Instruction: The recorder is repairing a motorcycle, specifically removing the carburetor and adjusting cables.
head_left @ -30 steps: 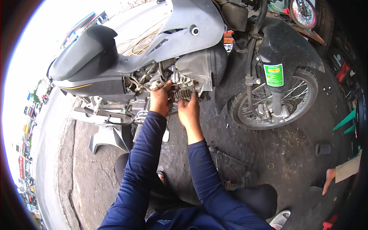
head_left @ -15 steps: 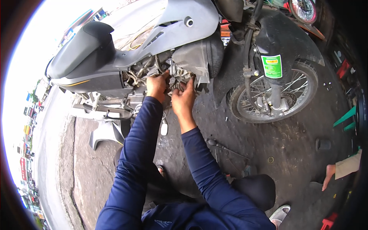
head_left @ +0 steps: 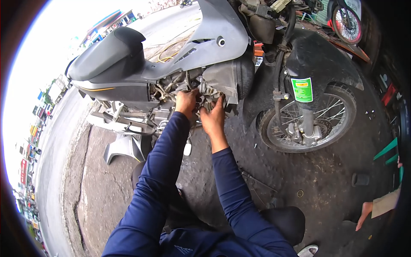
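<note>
A grey and black motorcycle point(head_left: 180, 62) stands before me, its engine point(head_left: 209, 91) exposed below the body panel. My left hand point(head_left: 186, 103) reaches to the engine's left part, fingers curled in among the metal parts. Just right of it, my right hand point(head_left: 213, 118) is at the lower side of the engine, thumb and index finger bent against it. What the fingertips of either hand grip is hidden by the hands and too small to name. The front wheel point(head_left: 308, 122) is off to the right.
A loose grey and white panel point(head_left: 122, 147) lies on the ground at the left. A long-handled tool point(head_left: 259, 182) rests beside my right forearm. At the right are a dark cylindrical object point(head_left: 360, 179) and another person's bare foot point(head_left: 364, 215). A road point(head_left: 55, 158) runs along the left.
The view has shifted, so the motorcycle sits lower and farther right. Both my hands stay at the engine, with only slight finger movement.
</note>
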Available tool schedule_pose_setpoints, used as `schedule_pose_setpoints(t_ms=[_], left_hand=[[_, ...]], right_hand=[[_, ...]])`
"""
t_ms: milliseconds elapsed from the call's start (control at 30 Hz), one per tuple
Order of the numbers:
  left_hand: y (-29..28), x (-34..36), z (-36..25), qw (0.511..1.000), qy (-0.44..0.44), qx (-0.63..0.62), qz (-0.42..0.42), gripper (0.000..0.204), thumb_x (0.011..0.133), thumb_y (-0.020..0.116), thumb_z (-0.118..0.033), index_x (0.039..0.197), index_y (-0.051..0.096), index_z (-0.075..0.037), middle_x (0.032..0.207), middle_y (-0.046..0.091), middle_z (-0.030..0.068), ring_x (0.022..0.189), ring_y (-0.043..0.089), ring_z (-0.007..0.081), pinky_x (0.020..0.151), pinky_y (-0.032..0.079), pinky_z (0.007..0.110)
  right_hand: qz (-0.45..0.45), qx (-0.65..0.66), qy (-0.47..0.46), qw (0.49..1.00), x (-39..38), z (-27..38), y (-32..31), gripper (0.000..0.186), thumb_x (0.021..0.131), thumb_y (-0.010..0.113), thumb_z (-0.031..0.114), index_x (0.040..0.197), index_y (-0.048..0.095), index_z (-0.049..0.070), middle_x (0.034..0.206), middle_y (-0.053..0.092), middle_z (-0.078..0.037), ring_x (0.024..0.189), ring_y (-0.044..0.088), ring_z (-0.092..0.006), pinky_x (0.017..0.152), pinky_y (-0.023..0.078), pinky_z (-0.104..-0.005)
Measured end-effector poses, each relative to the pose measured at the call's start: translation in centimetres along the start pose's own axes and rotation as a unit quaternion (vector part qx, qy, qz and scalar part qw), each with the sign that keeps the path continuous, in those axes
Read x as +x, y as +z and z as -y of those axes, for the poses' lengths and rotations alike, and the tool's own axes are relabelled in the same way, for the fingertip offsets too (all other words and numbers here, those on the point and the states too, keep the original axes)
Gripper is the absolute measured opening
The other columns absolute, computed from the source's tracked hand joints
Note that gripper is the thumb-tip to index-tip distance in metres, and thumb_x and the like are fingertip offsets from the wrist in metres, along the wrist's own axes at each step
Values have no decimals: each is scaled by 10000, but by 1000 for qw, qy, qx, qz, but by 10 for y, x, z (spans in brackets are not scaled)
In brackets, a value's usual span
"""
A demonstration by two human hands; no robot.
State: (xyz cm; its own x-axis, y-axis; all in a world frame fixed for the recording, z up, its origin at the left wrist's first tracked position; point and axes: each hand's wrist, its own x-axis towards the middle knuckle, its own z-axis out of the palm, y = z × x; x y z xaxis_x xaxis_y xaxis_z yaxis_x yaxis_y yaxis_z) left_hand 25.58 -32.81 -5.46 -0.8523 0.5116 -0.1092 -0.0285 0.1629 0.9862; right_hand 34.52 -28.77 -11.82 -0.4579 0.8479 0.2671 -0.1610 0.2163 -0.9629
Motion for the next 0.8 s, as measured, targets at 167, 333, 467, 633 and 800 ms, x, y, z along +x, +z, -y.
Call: schedule_pose_setpoints(t_ms=[167,333,467,633,800], left_hand=[[13,17,11,999,-13,37,5,224,918,580,-246,782,638,-77,656,569,1,488,490,134,434,393,294],[-54,85,69,899,327,292,17,202,935,543,-250,836,617,-90,647,529,-10,500,468,138,437,383,288],[24,-15,-5,988,-112,-104,21,163,928,555,-218,834,592,-90,685,533,-6,541,462,132,488,375,265],[6,-4,6,963,-112,-242,-24,108,868,657,-146,808,601,-77,626,477,-21,509,385,115,488,347,264],[17,-11,4,986,15,-96,-134,154,847,696,-170,845,653,-23,716,612,30,525,472,106,475,371,273]], right_hand=[[-11,23,-29,999,4,-12,-8,826,733,662,138,1369,225,-155,1320,423,-358,1238,444,-437,1049,358,-403],[18,93,-55,994,-11,-5,22,862,734,700,152,1377,213,-154,1337,408,-358,1262,428,-423,1056,348,-399],[-7,101,-70,992,3,-44,-6,865,739,684,124,1388,183,-151,1329,421,-349,1260,434,-417,1054,350,-401],[28,128,-71,989,0,-33,4,876,737,671,119,1400,160,-140,1331,422,-341,1251,442,-413,1041,366,-400],[45,95,-55,993,-2,-26,0,897,751,611,-24,1447,49,-89,1381,384,-257,1278,424,-301,1020,391,-350]])
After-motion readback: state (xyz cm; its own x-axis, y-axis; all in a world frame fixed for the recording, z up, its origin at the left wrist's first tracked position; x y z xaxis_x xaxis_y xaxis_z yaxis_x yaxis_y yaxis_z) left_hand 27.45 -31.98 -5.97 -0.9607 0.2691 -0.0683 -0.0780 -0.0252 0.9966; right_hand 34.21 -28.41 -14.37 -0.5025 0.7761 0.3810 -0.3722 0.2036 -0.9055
